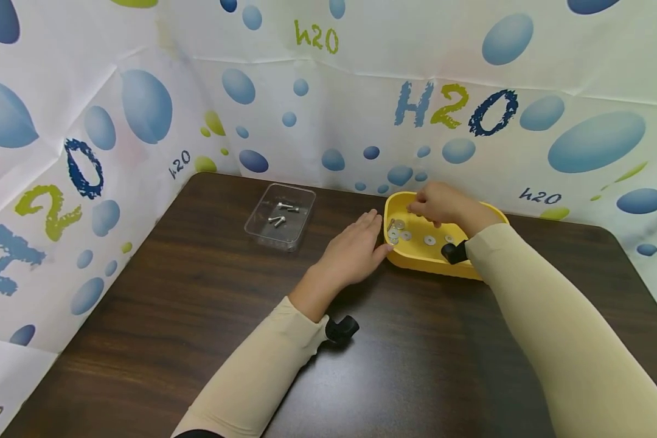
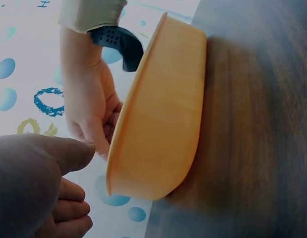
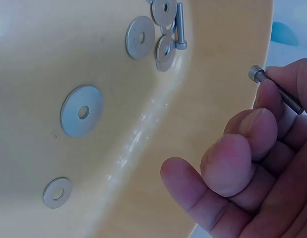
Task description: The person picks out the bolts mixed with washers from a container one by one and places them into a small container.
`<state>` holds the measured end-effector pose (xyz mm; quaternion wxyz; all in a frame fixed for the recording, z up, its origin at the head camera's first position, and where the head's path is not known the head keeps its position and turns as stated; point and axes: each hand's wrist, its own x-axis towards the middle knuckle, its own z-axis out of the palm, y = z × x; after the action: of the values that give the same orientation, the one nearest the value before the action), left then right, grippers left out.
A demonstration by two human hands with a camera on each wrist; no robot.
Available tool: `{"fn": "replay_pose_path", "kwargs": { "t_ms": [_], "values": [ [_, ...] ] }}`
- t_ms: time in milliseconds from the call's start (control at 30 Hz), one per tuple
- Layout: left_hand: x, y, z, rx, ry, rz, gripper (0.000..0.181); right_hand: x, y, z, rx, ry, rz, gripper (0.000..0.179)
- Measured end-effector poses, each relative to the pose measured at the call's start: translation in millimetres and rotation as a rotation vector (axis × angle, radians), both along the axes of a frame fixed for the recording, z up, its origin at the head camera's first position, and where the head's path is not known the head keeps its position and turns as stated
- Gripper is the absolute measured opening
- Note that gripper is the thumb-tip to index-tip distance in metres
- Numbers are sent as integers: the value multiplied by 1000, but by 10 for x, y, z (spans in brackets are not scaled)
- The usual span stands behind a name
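With its thumb and index finger, my right hand (image 1: 442,202) pinches a socket-head bolt (image 3: 288,98) above the inside of the yellow tray (image 1: 421,263). The bolt tilts, its head pointing away from the palm. On the tray's bottom lie several flat washers (image 3: 71,116); a second bolt (image 3: 181,27) rests among washers by the wall. My left hand (image 1: 353,249), fingers straight, lies at the tray's left end, thumb near its rim. In the left wrist view, the tray's outer wall (image 2: 158,104) stands beside the left thumb; whether they touch I cannot tell.
A clear plastic box (image 1: 268,240) with several bolts (image 1: 278,219) stands left of the hands on the dark wooden table (image 1: 170,304). A printed sheet (image 1: 350,103) with blue drops hangs behind the table and along its left side.
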<state>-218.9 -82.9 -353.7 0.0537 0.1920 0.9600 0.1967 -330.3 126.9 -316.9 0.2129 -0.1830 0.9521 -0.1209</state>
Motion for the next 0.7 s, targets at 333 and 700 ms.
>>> {"fn": "replay_pose_path", "kwargs": {
  "t_ms": [333, 700],
  "values": [
    [16, -128, 4, 33, -12, 17, 70, 64, -15, -30, -5, 14, -7, 39],
    [-13, -349, 106, 92, -14, 55, 72, 98, -33, 7, -175, 55, -31, 24]
  ]
}}
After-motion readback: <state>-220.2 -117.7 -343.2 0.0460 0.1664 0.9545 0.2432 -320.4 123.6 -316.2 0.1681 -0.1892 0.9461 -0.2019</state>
